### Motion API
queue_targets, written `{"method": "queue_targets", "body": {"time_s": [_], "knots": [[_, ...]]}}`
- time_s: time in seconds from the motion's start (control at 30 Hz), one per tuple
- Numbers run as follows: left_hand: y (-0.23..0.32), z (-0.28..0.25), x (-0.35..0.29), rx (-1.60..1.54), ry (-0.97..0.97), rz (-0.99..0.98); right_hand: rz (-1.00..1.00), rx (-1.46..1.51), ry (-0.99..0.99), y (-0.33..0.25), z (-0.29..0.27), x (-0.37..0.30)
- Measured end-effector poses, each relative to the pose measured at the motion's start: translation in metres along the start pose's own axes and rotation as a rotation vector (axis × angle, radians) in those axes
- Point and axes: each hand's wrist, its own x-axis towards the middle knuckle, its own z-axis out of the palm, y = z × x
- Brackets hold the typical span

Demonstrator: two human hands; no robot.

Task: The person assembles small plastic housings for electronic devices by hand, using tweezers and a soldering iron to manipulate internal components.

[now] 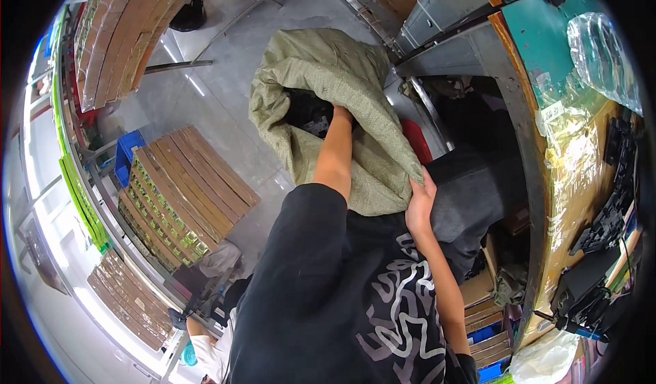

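Sack (372,121), long axis diagonal, mouth (305,111) toward wearer (294,292); right hand (420,208) pinching rim (408,168) (left hand (342,113): can't tell).

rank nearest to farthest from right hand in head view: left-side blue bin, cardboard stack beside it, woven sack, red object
1. Woven sack: edge held by the right hand
2. Red object: beside the sack, above the hand
3. Cardboard stack: off to the left
4. Blue bin: farther left, past the stack

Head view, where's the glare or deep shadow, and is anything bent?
Head view, right: strong glare on the clear wrap; head view, centre: deep shadow inside the sack, with the left hand mostly hidden; head view, upper left: fisheye distortion bows the boxes.
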Motion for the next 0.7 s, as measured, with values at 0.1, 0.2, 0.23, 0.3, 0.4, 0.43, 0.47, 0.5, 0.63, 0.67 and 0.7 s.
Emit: {"method": "queue_targets", "body": {"time_s": [0.1, 0.2, 0.23, 0.3, 0.4, 0.43, 0.47, 0.5, 0.63, 0.67, 0.7], "knots": [[-0.003, 0.006, -0.005, 0.026, 0.0, 0.007, 0.003, -0.016, 0.009, 0.003, -0.002, -0.001], [-0.003, 0.011, -0.008, 0.055, -0.002, 0.015, -0.001, -0.009, 0.015, 0.002, -0.002, -0.001], [-0.002, 0.012, -0.009, 0.067, -0.002, 0.02, -0.007, -0.008, 0.013, 0.002, -0.001, -0.002], [0.001, 0.013, -0.012, 0.089, -0.002, 0.03, -0.008, -0.011, 0.005, -0.002, -0.001, -0.002], [0.005, 0.016, -0.016, 0.12, -0.002, 0.043, -0.005, -0.008, 0.01, -0.002, 0.0, -0.003], [0.006, 0.016, -0.018, 0.131, -0.001, 0.047, -0.001, -0.001, 0.023, -0.001, -0.001, -0.003], [0.006, 0.017, -0.019, 0.14, -0.001, 0.05, -0.003, 0.0, 0.025, -0.001, -0.001, -0.002], [0.006, 0.016, -0.021, 0.15, 0.001, 0.053, -0.002, 0.002, 0.019, -0.001, -0.003, -0.001], [0.001, 0.012, -0.025, 0.179, 0.005, 0.062, -0.006, -0.045, -0.016, -0.003, -0.005, -0.004], [-0.001, 0.012, -0.024, 0.184, 0.003, 0.064, -0.011, -0.048, -0.013, -0.005, -0.004, -0.005], [-0.004, 0.011, -0.022, 0.186, 0.001, 0.068, -0.018, -0.091, -0.023, -0.007, -0.001, -0.006]]}}
